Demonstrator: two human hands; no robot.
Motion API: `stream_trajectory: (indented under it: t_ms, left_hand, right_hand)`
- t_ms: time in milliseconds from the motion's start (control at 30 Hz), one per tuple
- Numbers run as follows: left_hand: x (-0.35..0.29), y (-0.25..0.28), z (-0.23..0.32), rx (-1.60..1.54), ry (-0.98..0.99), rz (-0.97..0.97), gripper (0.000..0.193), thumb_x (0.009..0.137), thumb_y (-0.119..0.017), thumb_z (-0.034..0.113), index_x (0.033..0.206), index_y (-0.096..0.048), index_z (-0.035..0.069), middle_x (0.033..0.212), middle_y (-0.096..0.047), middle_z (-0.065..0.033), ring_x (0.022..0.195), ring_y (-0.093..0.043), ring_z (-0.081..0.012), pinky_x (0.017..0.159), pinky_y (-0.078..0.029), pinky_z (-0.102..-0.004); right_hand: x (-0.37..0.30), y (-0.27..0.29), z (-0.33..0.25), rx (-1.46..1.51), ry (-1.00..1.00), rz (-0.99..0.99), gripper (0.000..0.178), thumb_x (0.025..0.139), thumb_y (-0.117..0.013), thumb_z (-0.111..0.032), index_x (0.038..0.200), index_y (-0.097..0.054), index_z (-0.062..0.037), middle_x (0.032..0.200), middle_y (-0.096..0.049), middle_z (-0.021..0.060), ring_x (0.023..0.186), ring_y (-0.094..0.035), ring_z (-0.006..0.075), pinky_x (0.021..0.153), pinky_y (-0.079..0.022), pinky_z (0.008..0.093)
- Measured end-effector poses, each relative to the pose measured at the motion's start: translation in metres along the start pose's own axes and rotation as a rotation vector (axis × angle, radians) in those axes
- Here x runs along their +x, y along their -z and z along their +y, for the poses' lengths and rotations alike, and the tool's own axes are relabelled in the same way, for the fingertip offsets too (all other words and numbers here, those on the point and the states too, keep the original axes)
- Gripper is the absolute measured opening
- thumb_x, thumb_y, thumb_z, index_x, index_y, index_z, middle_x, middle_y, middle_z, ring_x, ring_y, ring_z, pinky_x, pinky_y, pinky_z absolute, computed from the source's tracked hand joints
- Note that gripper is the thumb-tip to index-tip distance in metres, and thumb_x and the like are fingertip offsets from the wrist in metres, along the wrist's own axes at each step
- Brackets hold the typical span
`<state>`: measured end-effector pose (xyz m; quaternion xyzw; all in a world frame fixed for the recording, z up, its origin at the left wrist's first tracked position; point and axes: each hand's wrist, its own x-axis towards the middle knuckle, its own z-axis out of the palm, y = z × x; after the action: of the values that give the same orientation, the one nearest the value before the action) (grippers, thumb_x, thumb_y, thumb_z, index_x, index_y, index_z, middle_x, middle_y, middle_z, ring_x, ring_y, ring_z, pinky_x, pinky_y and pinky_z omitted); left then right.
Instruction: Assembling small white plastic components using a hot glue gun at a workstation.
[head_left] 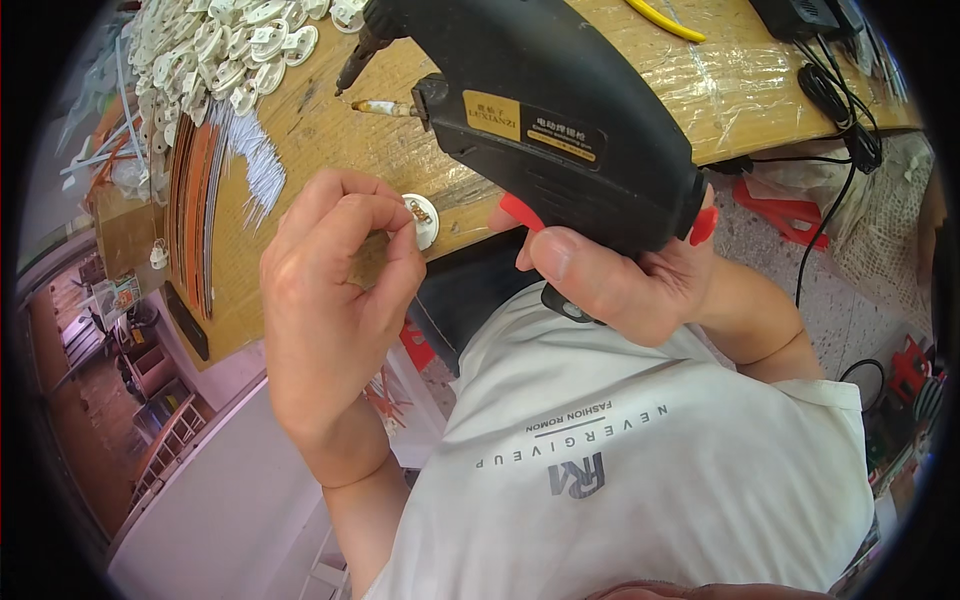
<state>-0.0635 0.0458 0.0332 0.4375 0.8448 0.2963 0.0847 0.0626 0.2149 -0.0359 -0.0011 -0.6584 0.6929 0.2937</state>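
My right hand (640, 290) is wrapped round the handle of a black electric soldering gun (600, 90), thumb forward and the red trigger (520, 211) by its fingers. The gun's tip (385, 107) points left above the table, apart from my left hand. Curled in a pinch, my left hand (330, 265) is beside a small round white disc (428, 222) with brass-coloured contacts, near the table's front edge. Its fingertips cover the disc's left side. Whether they grip the disc or a thin wire cannot be seen.
A heap of white round parts (240, 45) lies at the far left of the wooden table (320, 130). Thin white wires (255, 160) and brown strips (190, 200) are nearer. A yellow-handled tool (665, 18) lies at the back; a black cable (840, 105) hangs at right.
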Motion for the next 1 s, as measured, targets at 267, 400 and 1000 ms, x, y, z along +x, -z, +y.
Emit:
stream_trajectory:
  t_ms: [267,400,1000]
  left_hand:
    - [0.002,0.008,0.0,0.031,0.029,-0.124,0.011,0.081,-0.069,-0.009,0.09,-0.065,-0.004,0.094,-0.065,-0.0107,0.083,-0.065,-0.0193,0.077,-0.052,-0.0283]
    - [0.002,0.009,-0.003,0.03,0.014,-0.126,0.012,0.081,-0.069,-0.01,0.091,-0.066,-0.004,0.093,-0.065,-0.0106,0.083,-0.065,-0.0193,0.077,-0.051,-0.0283]
    - [0.0,0.001,-0.005,-0.017,-0.029,-0.025,0.013,0.078,-0.07,-0.01,0.088,-0.066,-0.003,0.088,-0.065,-0.0119,0.077,-0.065,-0.0242,0.067,-0.051,-0.0308]
  right_hand:
    - [-0.01,0.012,-0.021,0.293,-0.335,-0.005,0.018,0.087,-0.069,0.0,0.104,-0.066,0.0048,0.086,-0.068,0.0037,0.072,-0.059,0.0084,0.064,-0.048,0.0236]
    - [-0.021,0.023,-0.016,0.277,-0.334,-0.022,0.024,0.086,-0.07,0.002,0.109,-0.066,0.0067,0.091,-0.068,0.0057,0.074,-0.059,0.0094,0.067,-0.049,0.0231]
    - [-0.056,0.034,-0.005,0.429,-0.355,-0.021,0.032,0.079,-0.068,0.001,0.111,-0.066,0.0074,0.096,-0.07,0.0104,0.082,-0.063,0.0136,0.071,-0.05,0.0259]
